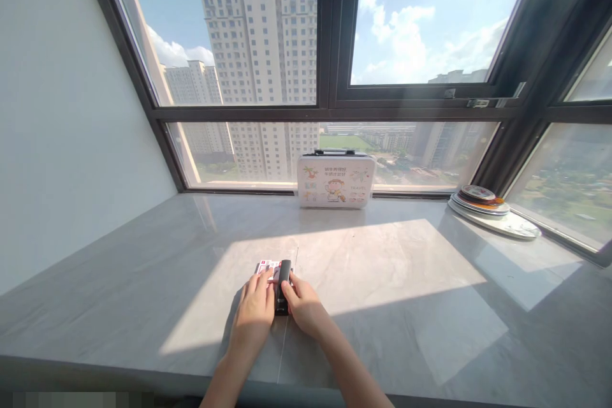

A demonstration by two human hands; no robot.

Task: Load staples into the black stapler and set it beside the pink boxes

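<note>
My left hand (253,312) lies over a white, red and black printed card or flat packet (269,264), with its fingers extended on top and holding it against the counter. Much of that printed piece is hidden under the fingers. Along its right side lies a narrow, oblong black object (285,269), its long axis pointing away from me. My right hand (305,307) grips this black object from the right, thumb on its upper face and fingers curled at its far side. The thumb of my left hand is close to its left edge. Its exact kind does not show.
Both hands rest on a grey marbled counter (382,268) in sunlight. A white case (336,182) with cartoon prints and a black handle stands at the window. Stacked plates or boards (497,217) sit in the right corner. A white wall (71,108) bounds the left.
</note>
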